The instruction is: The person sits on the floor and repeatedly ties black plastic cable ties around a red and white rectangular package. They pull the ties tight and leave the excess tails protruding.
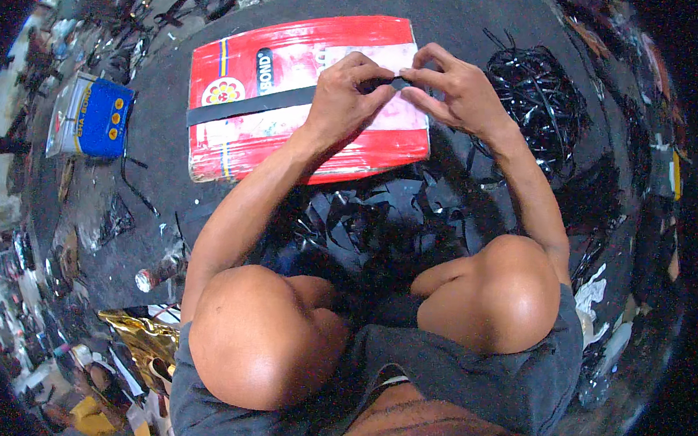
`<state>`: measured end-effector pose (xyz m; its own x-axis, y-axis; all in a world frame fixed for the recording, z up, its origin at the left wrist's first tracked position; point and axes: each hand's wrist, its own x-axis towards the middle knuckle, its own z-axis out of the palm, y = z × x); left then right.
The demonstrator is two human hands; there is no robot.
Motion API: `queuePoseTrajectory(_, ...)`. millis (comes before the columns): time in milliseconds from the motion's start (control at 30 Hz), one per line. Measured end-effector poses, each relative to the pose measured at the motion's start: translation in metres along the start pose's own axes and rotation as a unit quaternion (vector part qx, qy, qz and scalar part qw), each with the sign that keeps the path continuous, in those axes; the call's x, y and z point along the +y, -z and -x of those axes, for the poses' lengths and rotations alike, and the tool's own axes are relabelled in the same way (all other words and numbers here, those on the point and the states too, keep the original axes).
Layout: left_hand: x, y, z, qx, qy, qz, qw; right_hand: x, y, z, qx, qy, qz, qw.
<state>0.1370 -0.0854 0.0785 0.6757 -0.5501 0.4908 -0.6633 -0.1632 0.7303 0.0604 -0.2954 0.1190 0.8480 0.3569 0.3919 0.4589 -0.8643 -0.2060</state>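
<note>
A flat black strip (253, 105) lies across a red and white flattened board (305, 155), running from its left edge to beneath my left hand (345, 93). Thumb and fingers of that hand are pinched together at the strip's right end, above the board. From the right, my right hand (462, 89) reaches in, its thumb and forefinger closed on the same dark end. The fingertips of both hands nearly meet there, so the exact shape of the held end is partly hidden. The board rests on a dark ground in front of my knees.
A tangled heap of thin black strips (537, 105) lies right of the board. Black scraps (364, 219) are scattered between the board and my knees. A blue and white can (92, 117) stands at the left. Gold foil (145, 334) and mixed clutter lie at lower left.
</note>
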Motion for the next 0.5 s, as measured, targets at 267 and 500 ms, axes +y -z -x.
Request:
queuePoseTrajectory(267, -0.006, 0.001, 0.003, -0.002, 0.007, 0.009, 1.0, -0.007, -0.02, 0.005, 0.084, -0.107, -0.111, 0.984)
queuePoseTrajectory(500, 0.0, -0.004, -0.002, 0.014, 0.057, 0.033, 0.998, -0.003, -0.048, 0.013, 0.177, -0.229, -0.172, 0.941)
